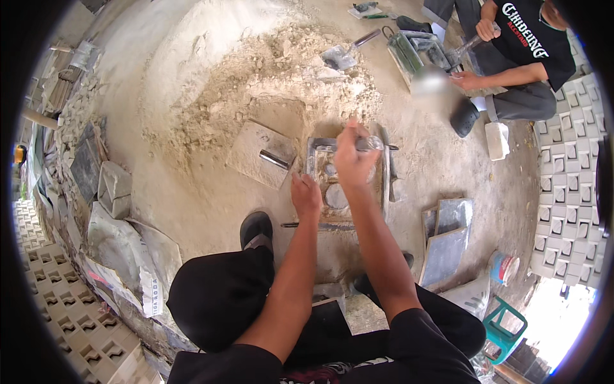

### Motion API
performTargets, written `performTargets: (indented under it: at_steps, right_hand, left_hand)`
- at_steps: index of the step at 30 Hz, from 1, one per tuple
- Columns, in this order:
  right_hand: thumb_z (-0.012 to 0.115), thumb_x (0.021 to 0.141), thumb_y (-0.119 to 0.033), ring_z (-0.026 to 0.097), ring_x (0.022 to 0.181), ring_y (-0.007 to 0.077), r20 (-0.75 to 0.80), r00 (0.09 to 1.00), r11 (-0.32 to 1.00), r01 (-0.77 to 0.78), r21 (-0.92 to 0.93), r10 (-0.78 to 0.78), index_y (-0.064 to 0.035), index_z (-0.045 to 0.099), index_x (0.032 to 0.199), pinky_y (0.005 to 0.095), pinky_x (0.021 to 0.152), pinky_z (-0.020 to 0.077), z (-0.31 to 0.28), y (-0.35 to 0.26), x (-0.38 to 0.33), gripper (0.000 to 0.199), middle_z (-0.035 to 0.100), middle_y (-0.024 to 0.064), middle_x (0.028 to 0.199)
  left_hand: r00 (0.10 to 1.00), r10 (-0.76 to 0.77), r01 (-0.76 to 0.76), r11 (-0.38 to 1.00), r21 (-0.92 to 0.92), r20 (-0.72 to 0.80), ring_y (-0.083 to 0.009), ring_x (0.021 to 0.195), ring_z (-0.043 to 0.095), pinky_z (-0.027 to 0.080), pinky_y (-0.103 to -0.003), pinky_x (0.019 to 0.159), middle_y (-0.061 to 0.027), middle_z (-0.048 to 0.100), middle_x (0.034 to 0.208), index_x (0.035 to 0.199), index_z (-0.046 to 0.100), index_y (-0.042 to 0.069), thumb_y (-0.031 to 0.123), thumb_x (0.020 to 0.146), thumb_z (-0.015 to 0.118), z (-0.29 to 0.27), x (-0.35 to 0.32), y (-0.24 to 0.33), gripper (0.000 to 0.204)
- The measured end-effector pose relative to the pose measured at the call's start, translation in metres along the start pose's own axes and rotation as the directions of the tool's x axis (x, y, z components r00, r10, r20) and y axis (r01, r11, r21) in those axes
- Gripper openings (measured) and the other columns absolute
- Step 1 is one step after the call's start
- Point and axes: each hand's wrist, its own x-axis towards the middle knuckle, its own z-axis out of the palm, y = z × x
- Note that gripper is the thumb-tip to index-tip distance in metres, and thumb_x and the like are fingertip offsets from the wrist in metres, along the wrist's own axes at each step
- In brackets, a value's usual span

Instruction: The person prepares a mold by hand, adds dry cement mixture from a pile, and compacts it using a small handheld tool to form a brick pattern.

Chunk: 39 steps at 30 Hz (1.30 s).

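Between my feet lies a rectangular mould (311, 160) with a dark metal frame, holding pale sandy material and round shapes. Over its upper part is my right hand (354, 157), slightly blurred, its fingers closed around a shiny rounded piece (369, 143) whose exact kind I cannot make out. My left hand (306, 194) is at the mould's left side with curled fingers; what they grip, if anything, is hidden. Just left of it, a dusty square board (246, 153) lies on the ground with a short shiny metal tube (275, 159) on top.
Loose sandy material (256, 83) is heaped beyond the mould, with a trowel (339, 57) on it. Flat grey plates (444, 253) lie at right, near a green stool (505, 329). Another person (524, 57) works at a second mould (409, 54). Sacks (121, 246) lie at left.
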Motion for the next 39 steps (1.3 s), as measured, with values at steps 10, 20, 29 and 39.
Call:
performTargets:
  at_steps: [10,20,29,39]
  right_hand:
    - [0.051,0.098,-0.017,0.032,0.05,0.0041,0.035,0.999,0.998,0.019,-0.061,-0.017,-0.0047,0.041,0.058,0.0265,0.044,0.024,0.007,-0.007,-0.007,0.043,0.039,-0.0044,0.052]
    - [0.056,0.095,-0.014,0.03,0.051,0.0048,0.093,0.995,0.996,-0.025,-0.081,0.032,-0.0034,0.043,0.057,0.0273,0.044,0.0245,0.0,-0.006,-0.011,0.042,0.037,-0.0022,0.051]
    - [0.049,0.098,-0.013,0.034,0.05,0.0053,0.096,0.971,0.974,0.222,-0.043,-0.217,-0.004,0.044,0.059,0.0259,0.044,0.0247,-0.033,0.013,-0.012,0.041,0.04,-0.0051,0.053]
    - [0.055,0.095,-0.013,0.031,0.049,0.0041,0.149,0.973,0.984,0.179,-0.012,-0.176,-0.0024,0.041,0.056,0.0265,0.042,0.0232,-0.036,0.004,-0.001,0.043,0.04,-0.0036,0.052]
  left_hand:
    - [1.0,0.012,-0.012,1.0,0.005,-0.017,-0.0467,0.103,0.053,0.04,-0.05,0.092,-0.0309,0.056,0.112,0.116,0.049,-0.007,0.025,0.093,0.035,-0.004,-0.003,0.007,0.042]
    - [1.0,0.0,0.0,1.0,-0.017,0.001,-0.0453,0.11,0.052,0.039,-0.048,0.095,-0.0309,0.054,0.118,0.122,0.048,-0.007,0.026,0.093,0.036,-0.004,0.0,-0.003,0.046]
    - [1.0,0.015,-0.014,0.999,-0.046,0.015,-0.046,0.109,0.052,0.039,-0.048,0.095,-0.0314,0.055,0.116,0.12,0.049,-0.008,0.026,0.093,0.034,-0.004,0.001,0.01,0.045]
    - [0.999,0.015,-0.015,1.0,-0.024,-0.032,-0.0468,0.106,0.052,0.04,-0.049,0.092,-0.0314,0.055,0.114,0.117,0.049,-0.009,0.025,0.094,0.035,-0.001,0.001,0.003,0.044]
